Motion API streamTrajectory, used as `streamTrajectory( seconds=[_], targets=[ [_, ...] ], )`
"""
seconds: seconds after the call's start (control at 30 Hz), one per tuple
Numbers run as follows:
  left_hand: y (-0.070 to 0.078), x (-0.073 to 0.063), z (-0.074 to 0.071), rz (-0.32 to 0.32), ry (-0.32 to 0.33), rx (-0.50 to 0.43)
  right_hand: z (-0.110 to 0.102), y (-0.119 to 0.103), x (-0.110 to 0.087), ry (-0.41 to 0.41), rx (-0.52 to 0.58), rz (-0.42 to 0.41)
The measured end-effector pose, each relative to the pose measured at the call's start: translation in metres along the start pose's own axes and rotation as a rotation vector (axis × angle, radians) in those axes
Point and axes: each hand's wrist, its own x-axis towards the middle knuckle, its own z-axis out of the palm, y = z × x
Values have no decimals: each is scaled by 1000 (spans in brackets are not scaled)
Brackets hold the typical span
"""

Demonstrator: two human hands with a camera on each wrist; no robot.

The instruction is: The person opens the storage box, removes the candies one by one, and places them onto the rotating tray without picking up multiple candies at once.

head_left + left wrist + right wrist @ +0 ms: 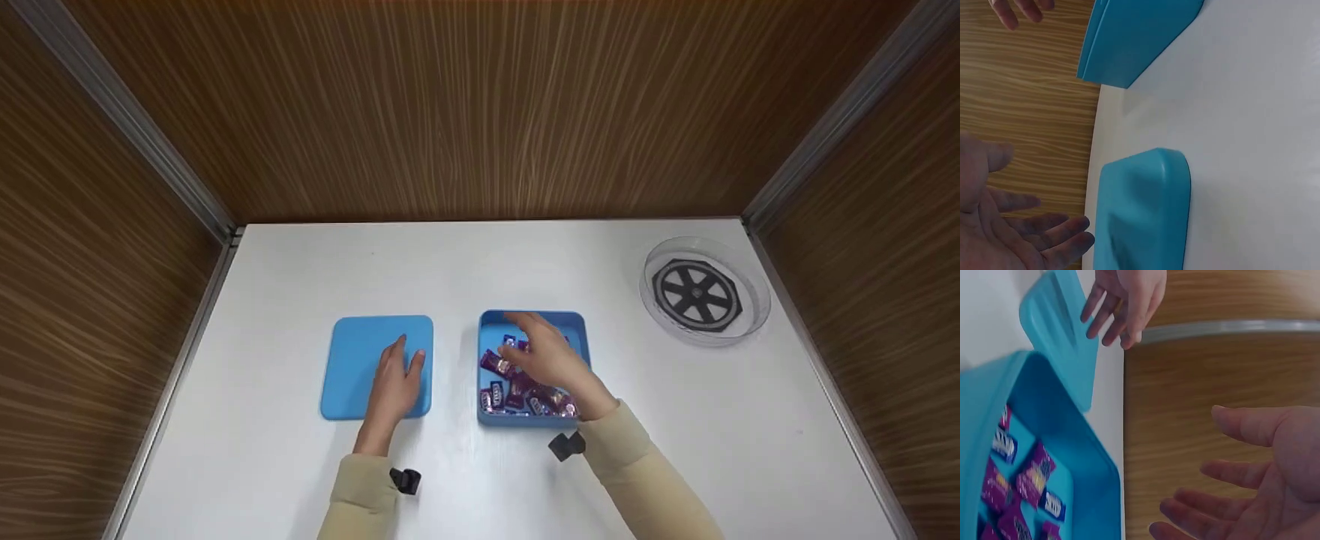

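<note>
Head view: a smooth white surface (450, 262) is walled in by brown wood-grain panels (487, 112), with grey metal strips (150, 120) at the corners. Left of centre lies a flat, matte, light-blue square lid (349, 367) with rounded corners. The person's left hand (394, 382) is above it, fingers extended, thumb apart, holding nothing. Just right of the lid sits an open blue square box (525, 421) with rounded corners, containing small shiny wrapped sweets (517, 391), mostly purple, some dark blue with white lettering too small to read. The person's right hand (551, 356) is over the box, thumb and fingers well apart, holding nothing. Both arms wear beige sleeves (364, 487) with a small black device (406, 481) at each cuff. At far right stands a clear, round, shallow dish (761, 307); in it is a black octagonal piece (697, 294) with wheel-like spokes.

Left wrist view: the left hand shows its palm, fingers loosely spread, a shadow falling on the lid's smooth face. The box's plain outer wall and stepped rim appear above; the right hand's fingertips enter at the top corner.

Right wrist view: the right hand is wide, apart from the box. Crinkled, glossy purple wrappers and dark-blue ones lie inside; their white letters are blurred.
</note>
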Motion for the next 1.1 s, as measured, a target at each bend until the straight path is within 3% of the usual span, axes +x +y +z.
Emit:
streamTrajectory(
  seconds=[0.27,0.5,0.7,0.9,1.1],
  targets=[
    [16,-4,23,50,-78,-17,-19,43,-5,177,-6,7],
    [23,-12,46,100,-158,-32,-22,85,-10,300,30,41],
    [23,-13,56,118,-219,-60,-16,114,-14,269,164,166],
    [23,-11,57,145,-263,-55,-12,126,-21,197,352,275],
    [23,-11,61,131,-338,-67,-12,134,-23,146,418,336]
  ],
)
